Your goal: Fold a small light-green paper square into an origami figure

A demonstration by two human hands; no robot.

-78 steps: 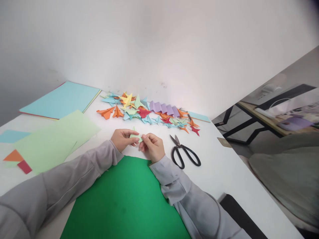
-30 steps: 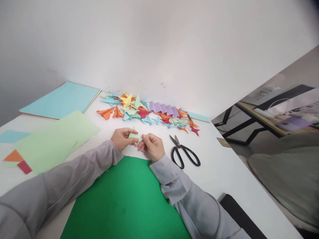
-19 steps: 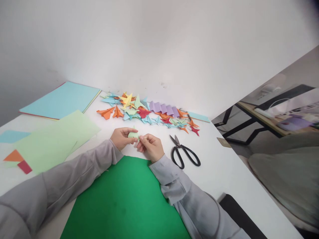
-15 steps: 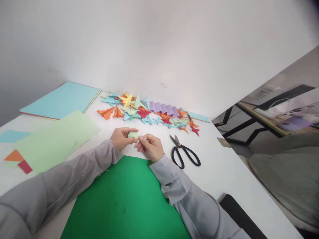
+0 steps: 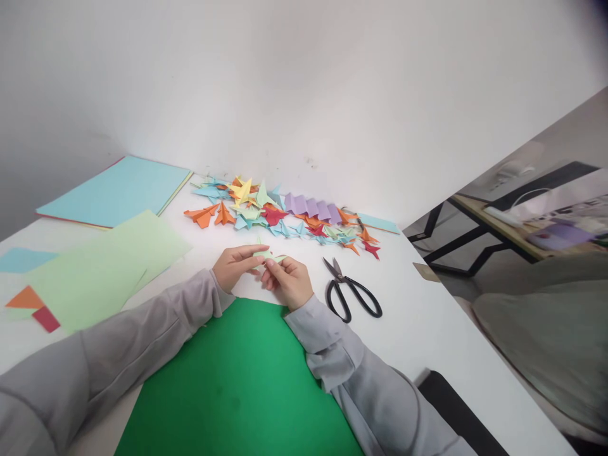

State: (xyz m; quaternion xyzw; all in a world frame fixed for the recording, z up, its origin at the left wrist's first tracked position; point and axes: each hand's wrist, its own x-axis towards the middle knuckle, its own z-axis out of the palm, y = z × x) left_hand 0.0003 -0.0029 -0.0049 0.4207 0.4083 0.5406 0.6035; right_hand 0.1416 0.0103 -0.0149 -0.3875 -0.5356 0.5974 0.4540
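I've got L hand (image 5: 236, 265) & R hand (image 5: 289, 277) close together over the counter (image 5: 403, 329), w/ a small pale green folded paper (image 5: 268, 254) btwn them, just past the far edge of the dark green sheet (image 5: 232, 380). R fingers are pinched on it, thumb vs. index; L fingers hold the other side, tho' overlap hides exact contact pts. One thin tip sticks up behind L fingers, another pokes out toward R hand. Can't tell no. of folds.

Risks, as I judge it: paper's tiny & thin, so a hard pull from both sides could tear it at a crease; uneven pinch could skew a fold; too loose & it slips out. Fingers block my view, so I'd prob. spot a bad crease late.

Scissors (image 5: 341, 278) lie to the R of R hand, near but apart, blades partly open, tips toward the folded paper pile (image 5: 273, 215). A careless R wrist swing could knock 'em or catch a blade. Pile's near, straight ahead: reaching fwd w/o care could crush or scatter pcs. L sleeve (image 5: 142, 329) overlaps the pale green sheets (image 5: 104, 266) in my view; dragging it could shift them & the red scrap (image 5: 46, 319).
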